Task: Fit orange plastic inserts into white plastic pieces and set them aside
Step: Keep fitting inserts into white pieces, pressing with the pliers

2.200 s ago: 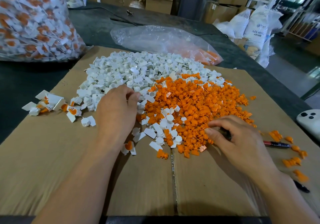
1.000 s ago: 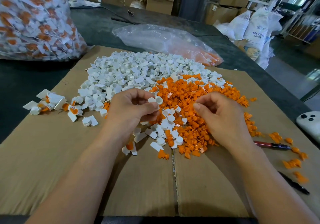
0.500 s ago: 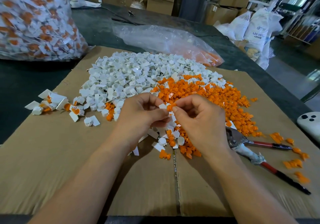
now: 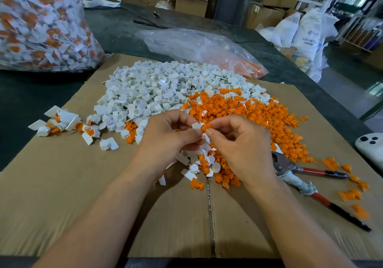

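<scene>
A heap of white plastic pieces [image 4: 157,89] lies on the cardboard sheet [image 4: 62,185], with a heap of orange inserts [image 4: 259,114] to its right. My left hand [image 4: 165,139] pinches one white piece [image 4: 195,125] above the heaps. My right hand [image 4: 238,143] pinches an orange insert [image 4: 205,127] that touches the white piece's right side. A small cluster of fitted white-and-orange pieces [image 4: 66,122] lies at the cardboard's left edge.
Red-handled pliers [image 4: 306,176] lie right of my right hand, with loose orange inserts [image 4: 350,194] around them. A white device [image 4: 371,147] sits at the far right. A big bag of fitted pieces [image 4: 41,25] stands back left, a clear bag [image 4: 199,48] behind the heaps.
Both hands rose from the heaps, each with a part, and came together. The right hand left the pliers uncovered, and the orange insert now touches the white piece.
</scene>
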### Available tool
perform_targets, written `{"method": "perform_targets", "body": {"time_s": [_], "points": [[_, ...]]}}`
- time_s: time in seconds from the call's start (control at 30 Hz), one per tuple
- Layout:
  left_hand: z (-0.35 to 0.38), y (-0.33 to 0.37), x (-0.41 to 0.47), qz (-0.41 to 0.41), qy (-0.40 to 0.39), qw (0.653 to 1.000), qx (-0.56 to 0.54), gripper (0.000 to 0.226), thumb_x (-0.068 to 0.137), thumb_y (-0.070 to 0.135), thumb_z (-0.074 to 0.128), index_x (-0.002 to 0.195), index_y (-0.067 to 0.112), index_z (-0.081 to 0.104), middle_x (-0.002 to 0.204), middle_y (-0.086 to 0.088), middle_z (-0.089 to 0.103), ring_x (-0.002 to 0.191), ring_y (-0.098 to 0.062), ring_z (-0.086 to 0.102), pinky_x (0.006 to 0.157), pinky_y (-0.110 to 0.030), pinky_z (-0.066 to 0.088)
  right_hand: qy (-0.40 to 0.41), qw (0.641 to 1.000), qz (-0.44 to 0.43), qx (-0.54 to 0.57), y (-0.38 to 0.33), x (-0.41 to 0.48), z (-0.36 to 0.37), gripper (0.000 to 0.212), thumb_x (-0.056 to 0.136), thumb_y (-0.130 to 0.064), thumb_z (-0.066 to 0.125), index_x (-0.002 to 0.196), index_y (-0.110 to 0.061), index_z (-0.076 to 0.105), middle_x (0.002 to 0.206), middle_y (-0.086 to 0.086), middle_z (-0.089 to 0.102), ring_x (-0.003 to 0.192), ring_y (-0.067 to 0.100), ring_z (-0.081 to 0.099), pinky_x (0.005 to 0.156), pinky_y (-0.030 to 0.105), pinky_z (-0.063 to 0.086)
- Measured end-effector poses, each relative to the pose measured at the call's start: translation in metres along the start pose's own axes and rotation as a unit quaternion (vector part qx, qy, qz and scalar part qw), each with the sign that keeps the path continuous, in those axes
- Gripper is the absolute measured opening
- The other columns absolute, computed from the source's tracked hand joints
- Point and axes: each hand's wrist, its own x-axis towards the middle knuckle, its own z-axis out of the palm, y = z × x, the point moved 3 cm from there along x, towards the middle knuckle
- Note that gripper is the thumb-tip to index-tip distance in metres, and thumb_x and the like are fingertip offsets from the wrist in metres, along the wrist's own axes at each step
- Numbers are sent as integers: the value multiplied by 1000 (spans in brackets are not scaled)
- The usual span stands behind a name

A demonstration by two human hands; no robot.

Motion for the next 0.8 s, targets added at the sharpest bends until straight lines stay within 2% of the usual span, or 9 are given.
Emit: {"method": "perform_targets", "body": {"time_s": [0.27,0.43,0.5,0.57,0.67,0.8], "points": [[0,0,-1,7,-2,1000,6,13,74,-6,68,70,5,62,55,-5,63,54,-16,67,50,-19,52,7,1000,-4,-12,0,-3,2,33,76,-6,71,71,-36,58,62,-22,57,64,-7,59,55,4,44],[0,0,0,9,3,1000,7,13,74,-7,68,70,5,63,54,-5,65,51,-14,66,48,-19,52,-4,999,-18,-32,1,-4,2,16,77,-8,71,80,-23,66,65,-23,58,68,-7,60,57,3,44],[-1,0,0,6,3,1000,-1,10,74,-6,67,73,3,64,55,-6,66,51,-14,65,50,-19,53,-9,999,-20,-23,2,-4,1,16,77,-8,71,90,-18,70,69,-24,58,71,-9,60,61,3,44],[-2,0,-1,-1,2,1000,-16,7,74,-5,67,74,1,64,56,-7,66,51,-15,65,51,-20,54,-19,999,-31,-19,2,-3,0,26,77,-8,72,97,-23,68,73,-25,57,73,-11,59,64,2,43],[-2,0,0,-21,5,999,-37,9,72,-5,67,71,3,63,54,-8,65,49,-14,64,48,-20,53,-29,999,-43,-8,2,-3,-3,38,75,-6,72,99,-33,61,75,-25,58,75,-12,59,66,1,43],[-2,-1,1,-60,-14,996,-62,10,60,2,69,68,2,63,52,-9,64,46,-14,63,43,-17,49,-51,997,-54,4,4,-2,-6,40,75,-8,73,96,-39,60,72,-22,60,72,-7,60,65,5,45]]}}
